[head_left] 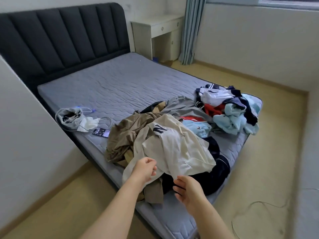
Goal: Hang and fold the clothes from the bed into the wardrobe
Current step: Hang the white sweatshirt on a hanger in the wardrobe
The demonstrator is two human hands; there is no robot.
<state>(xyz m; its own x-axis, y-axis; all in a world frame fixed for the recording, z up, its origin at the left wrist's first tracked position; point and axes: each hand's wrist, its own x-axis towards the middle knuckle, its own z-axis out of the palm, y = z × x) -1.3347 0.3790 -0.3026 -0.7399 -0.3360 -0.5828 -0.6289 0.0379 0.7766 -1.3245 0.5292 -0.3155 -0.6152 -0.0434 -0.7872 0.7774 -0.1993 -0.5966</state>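
Head view: I look down over a grey mattress (120, 80) with a heap of clothes at its near right end.
Cream garment: a cream top with a dark letter N (174, 145) lies uppermost on the heap, its near hem hanging towards my hands.
Left hand: my left hand (144, 169) sits at the near left edge of the cream top, fingers curled loosely with the tips close together; I cannot tell whether they pinch the cloth or only touch it.
Right hand: my right hand (188, 188) hovers just near of the hem, fingers spread and apart, gripping nothing, with the cloth edge just beyond the fingertips.
Under the cream top: a khaki garment (124, 135) spreads to the left, and a dark navy garment (219, 171) lies to the right.
Far right heap: light blue clothing (233, 119) and white and navy pieces (215, 95) are piled together.
Left of heap: a grey drawstring bag (69, 116) lies well apart from the clothes.
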